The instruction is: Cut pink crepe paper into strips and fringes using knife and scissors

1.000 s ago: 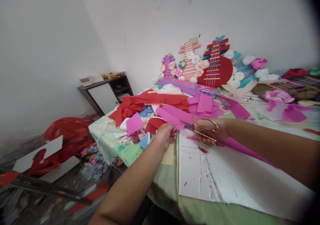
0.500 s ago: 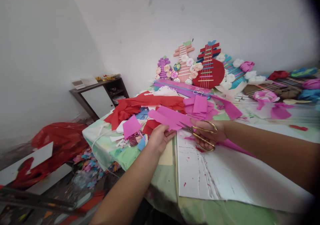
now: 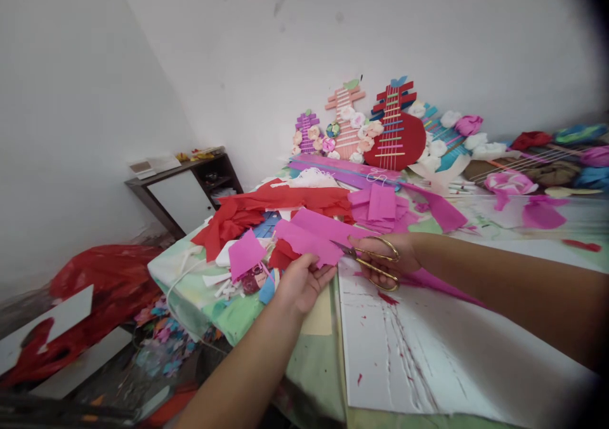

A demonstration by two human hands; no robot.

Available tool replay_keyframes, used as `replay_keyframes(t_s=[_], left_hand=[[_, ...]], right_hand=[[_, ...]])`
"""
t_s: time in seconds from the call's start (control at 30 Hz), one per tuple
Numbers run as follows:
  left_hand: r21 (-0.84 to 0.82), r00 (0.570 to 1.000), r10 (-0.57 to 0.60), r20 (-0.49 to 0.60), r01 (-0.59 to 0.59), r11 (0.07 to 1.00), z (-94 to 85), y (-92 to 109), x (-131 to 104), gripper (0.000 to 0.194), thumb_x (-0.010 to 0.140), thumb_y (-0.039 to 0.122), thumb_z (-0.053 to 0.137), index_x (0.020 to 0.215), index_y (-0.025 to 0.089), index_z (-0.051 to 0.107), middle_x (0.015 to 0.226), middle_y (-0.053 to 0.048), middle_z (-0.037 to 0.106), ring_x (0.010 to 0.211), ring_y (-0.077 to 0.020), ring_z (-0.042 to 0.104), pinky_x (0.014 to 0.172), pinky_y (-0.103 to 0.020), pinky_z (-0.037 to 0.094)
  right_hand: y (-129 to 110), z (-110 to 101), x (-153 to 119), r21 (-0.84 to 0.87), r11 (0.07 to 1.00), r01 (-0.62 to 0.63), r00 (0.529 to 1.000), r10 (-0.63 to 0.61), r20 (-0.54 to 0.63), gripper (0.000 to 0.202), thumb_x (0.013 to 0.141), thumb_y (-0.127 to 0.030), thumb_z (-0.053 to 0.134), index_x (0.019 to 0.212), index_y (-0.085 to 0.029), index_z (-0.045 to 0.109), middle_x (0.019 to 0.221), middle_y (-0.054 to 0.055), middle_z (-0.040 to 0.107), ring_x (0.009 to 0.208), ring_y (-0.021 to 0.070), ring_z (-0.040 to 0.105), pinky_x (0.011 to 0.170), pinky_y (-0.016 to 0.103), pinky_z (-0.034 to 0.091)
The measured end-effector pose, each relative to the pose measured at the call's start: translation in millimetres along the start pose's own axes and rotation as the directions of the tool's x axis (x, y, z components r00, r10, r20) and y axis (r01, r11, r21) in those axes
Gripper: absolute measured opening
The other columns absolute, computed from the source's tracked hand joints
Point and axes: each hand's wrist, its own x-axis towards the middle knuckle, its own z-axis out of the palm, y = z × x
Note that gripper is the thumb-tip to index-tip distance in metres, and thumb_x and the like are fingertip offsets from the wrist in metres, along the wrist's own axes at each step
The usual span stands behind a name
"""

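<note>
My right hand (image 3: 387, 257) is wrapped round a pair of gold-handled scissors (image 3: 380, 270). Their dark blades point left, at the pink crepe paper (image 3: 309, 242). Below that paper's near edge, my left hand (image 3: 304, 283) pinches it between thumb and fingers. The pink paper reaches back under the right hand as a long strip. Beneath the right hand lies a white board (image 3: 380, 353) marked with red streaks and small red scraps. A loose pink piece (image 3: 246, 254) rests left of my left hand, by a small jar (image 3: 254, 278).
Red crepe paper (image 3: 285, 197) and stacked pink pieces (image 3: 380, 207) lie behind the hands. Decorated craft lutes, a red one (image 3: 397, 140) among them, lean on the wall. A small cabinet (image 3: 181, 194) stands at left, and red plastic (image 3: 99, 277) lies on the floor.
The scissors and right hand have shifted slightly left, and the blades now meet the pink paper nearer its end. My left hand still holds it. The whole view has shifted a little.
</note>
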Motion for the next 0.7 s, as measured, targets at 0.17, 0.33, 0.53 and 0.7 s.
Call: replay_keyframes(t_s=[0.17, 0.33, 0.53, 0.7], left_hand=[[-0.021, 0.999, -0.034, -0.012, 0.033, 0.999, -1.2, -0.6, 0.4, 0.014, 0.070, 0.002, 0.044, 0.063, 0.014, 0.046, 0.051, 0.000, 0.054, 0.052, -0.0121, 0.059, 0.067, -0.031, 0.054], [-0.044, 0.999, -0.033, -0.032, 0.031, 0.999, -1.2, -0.5, 0.4, 0.016, 0.070, 0.002, 0.044, 0.061, 0.014, 0.046, 0.051, 0.000, 0.053, 0.051, -0.0120, 0.059, 0.067, -0.032, 0.054], [-0.040, 0.999, -0.025, -0.037, 0.024, 0.999, 0.8, 0.6, -5.0, 0.014, 0.069, 0.002, 0.044, 0.063, 0.014, 0.046, 0.057, -0.002, 0.057, 0.052, -0.0118, 0.059, 0.063, -0.031, 0.054], [-0.046, 0.998, -0.048, -0.026, 0.047, 0.998, -0.8, -0.5, -5.8, 0.016, 0.068, 0.003, 0.043, 0.058, 0.015, 0.044, 0.054, -0.002, 0.055, 0.056, -0.0143, 0.061, 0.065, -0.031, 0.054]], right_hand=[[-6.0, 5.0, 1.4, 0.114, 0.993, -0.043, 0.999, 0.040, 0.029, 0.059, 0.078, -0.066, 0.018, 0.060, -0.015, 0.040, 0.037, -0.002, 0.038, 0.032, 0.0055, 0.034, 0.035, 0.019, 0.031], [-9.0, 6.6, -6.8, 0.118, 0.992, -0.036, 0.997, 0.044, -0.063, 0.048, 0.082, -0.057, 0.024, 0.062, -0.015, 0.037, 0.037, -0.005, 0.035, 0.030, 0.0032, 0.028, 0.032, 0.016, 0.023], [-5.6, 0.5, 0.1, 0.099, 0.991, -0.093, 0.993, 0.100, -0.064, 0.059, 0.073, -0.071, 0.022, 0.062, -0.016, 0.038, 0.040, -0.005, 0.032, 0.029, 0.0023, 0.026, 0.031, 0.016, 0.021], [-10.8, 4.4, 6.6, 0.099, 0.990, -0.098, 0.994, 0.102, -0.039, 0.066, 0.065, -0.079, 0.018, 0.056, -0.016, 0.038, 0.036, -0.004, 0.031, 0.029, 0.0041, 0.027, 0.030, 0.018, 0.023]])
